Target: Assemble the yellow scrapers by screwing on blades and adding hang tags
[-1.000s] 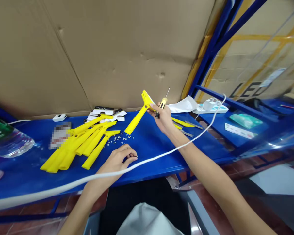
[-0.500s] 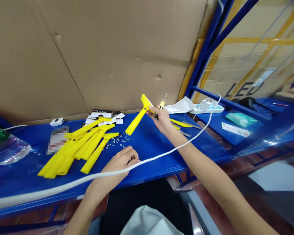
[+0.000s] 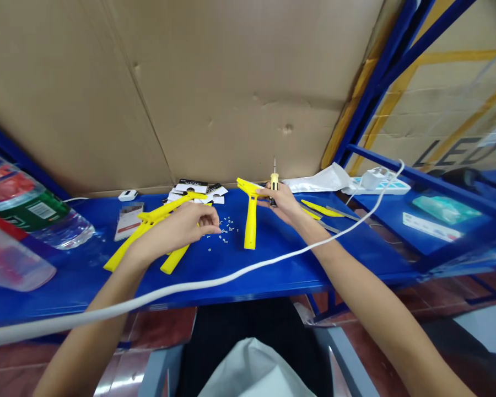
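My right hand (image 3: 283, 201) is closed around a yellow T-shaped scraper (image 3: 251, 220), gripped at its head with the handle hanging down. That same hand also holds a screwdriver (image 3: 274, 184), its cream and black handle low and its metal tip pointing up. Over the small screws and nuts (image 3: 226, 229) scattered on the blue table (image 3: 227, 267), my left hand (image 3: 194, 220) has its fingers curled in and the thumb and fingertips close together. Whatever lies between them, if anything, is too small to see. Several more yellow scrapers (image 3: 126, 248) lie partly hidden beneath the left forearm.
A white cable (image 3: 231, 275) crosses in front of both arms. Bottles (image 3: 37, 204) stand at the left. Black and white cards (image 3: 190, 187) lie at the back; flat yellow pieces (image 3: 324, 208) with metal strips (image 3: 328, 226) lie at the right, near a power strip (image 3: 391, 187).
My left hand has moved up and forward from the table's front edge to the screws. The scraper in my right hand has swung to nearly upright, and the screwdriver points straighter up. The view has shifted left.
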`<state>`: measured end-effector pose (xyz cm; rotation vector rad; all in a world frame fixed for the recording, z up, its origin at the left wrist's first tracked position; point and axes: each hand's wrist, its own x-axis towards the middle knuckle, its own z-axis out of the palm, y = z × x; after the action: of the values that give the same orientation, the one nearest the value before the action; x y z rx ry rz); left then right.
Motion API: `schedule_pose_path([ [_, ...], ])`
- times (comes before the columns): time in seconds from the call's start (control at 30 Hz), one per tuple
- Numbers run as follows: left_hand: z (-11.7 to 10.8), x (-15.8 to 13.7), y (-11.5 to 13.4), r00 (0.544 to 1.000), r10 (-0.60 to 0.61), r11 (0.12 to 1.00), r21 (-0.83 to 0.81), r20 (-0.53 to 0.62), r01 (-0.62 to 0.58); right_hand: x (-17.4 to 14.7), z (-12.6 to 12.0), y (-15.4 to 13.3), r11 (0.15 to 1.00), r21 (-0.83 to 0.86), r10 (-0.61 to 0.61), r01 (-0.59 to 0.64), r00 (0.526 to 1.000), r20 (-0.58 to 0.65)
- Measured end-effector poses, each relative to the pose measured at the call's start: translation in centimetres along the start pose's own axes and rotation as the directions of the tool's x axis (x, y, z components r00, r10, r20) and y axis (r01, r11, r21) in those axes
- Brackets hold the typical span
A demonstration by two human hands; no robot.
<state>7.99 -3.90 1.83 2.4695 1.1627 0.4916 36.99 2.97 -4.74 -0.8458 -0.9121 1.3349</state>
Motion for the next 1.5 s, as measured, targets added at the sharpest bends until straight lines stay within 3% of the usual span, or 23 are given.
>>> schedule_pose_path([
  [0.17, 3.3, -2.3, -3.6, 1.0, -0.025, 0.996, 0.083, -0.019, 0.027, 0.3, -0.2, 0.5, 1.0, -0.03, 0.0, -0.001, 1.0, -0.027],
  [0.27, 4.2, -3.1, -5.0, 0.999, -0.027, 0.996, 0.084, 0.031, 0.024, 0.4, -0.1, 1.0, 0.999, -0.04, 0.019, -0.021, 0.999, -0.028],
  [0.43, 4.7, -2.4, -4.7, 0.991, 0.001, 0.999, 0.036, 0.135, -0.006, -0.1, 0.4, 1.1, 0.998, -0.056, 0.038, -0.038, 0.999, 0.001],
  [0.73, 3.8, -0.8, -5.5, 0.99, 0.061, 0.995, 0.07, 0.131, -0.071, -0.8, 1.2, 1.6, 0.987, -0.125, 0.105, -0.096, 0.993, 0.062],
  [0.9, 1.8, 2.0, -3.9, 0.996, 0.082, 0.993, 0.087, 0.038, -0.085, -1.0, 1.4, 2.0, 0.985, -0.128, 0.123, -0.113, 0.99, 0.074],
  [1.03, 1.7, 4.3, -3.3, 0.993, 0.1, 0.993, 0.068, -0.066, -0.095, -1.2, 1.5, 1.9, 0.985, -0.135, 0.126, -0.112, 0.987, 0.099],
  [1.17, 2.7, 6.0, -4.5, 0.928, 0.166, 0.986, 0.031, -0.332, -0.165, -1.2, 1.6, 2.3, 0.982, -0.138, 0.151, -0.133, 0.979, 0.134],
  [1.23, 3.3, 6.3, -5.2, 0.887, 0.228, 0.973, 0.054, -0.401, -0.225, -1.2, 1.7, 2.5, 0.979, -0.133, 0.171, -0.152, 0.975, 0.141],
  [1.33, 4.1, 6.3, -6.1, 0.855, 0.334, 0.942, 0.116, -0.398, -0.314, -1.3, 1.9, 2.5, 0.976, -0.124, 0.197, -0.18, 0.97, 0.14],
  [1.5, 4.8, 5.4, -6.5, 0.848, 0.401, 0.916, 0.127, -0.346, -0.381, -1.9, 2.1, 1.7, 0.972, -0.122, 0.221, -0.203, 0.963, 0.157],
])
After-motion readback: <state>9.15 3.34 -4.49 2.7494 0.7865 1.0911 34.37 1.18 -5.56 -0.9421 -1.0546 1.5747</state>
